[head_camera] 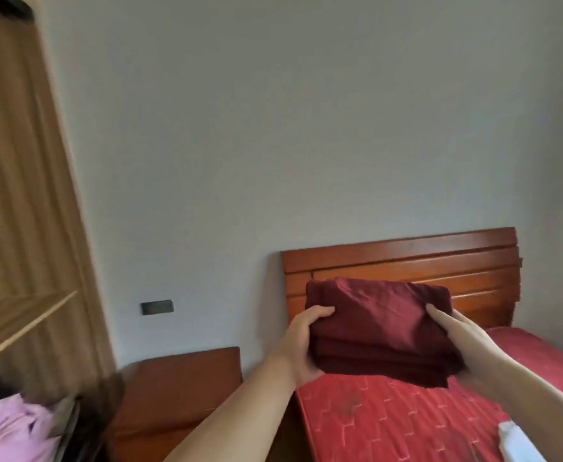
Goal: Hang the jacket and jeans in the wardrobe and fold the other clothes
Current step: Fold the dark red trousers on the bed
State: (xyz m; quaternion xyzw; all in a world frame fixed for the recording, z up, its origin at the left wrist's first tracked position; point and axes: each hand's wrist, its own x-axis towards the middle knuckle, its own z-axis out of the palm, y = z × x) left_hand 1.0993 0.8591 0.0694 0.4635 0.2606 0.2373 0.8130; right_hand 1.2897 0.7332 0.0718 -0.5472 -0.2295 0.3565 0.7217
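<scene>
Slippage is being risked: the folded maroon garment [378, 325], above the bed [406, 425], is being gripped edgewise by left hand [301, 345] and right hand [456, 331].

I see dark red folded clothes [378, 331], a red bed [390, 425] with a light zigzag pattern, a brown headboard [406, 258], and pink cloth [10, 428].
</scene>
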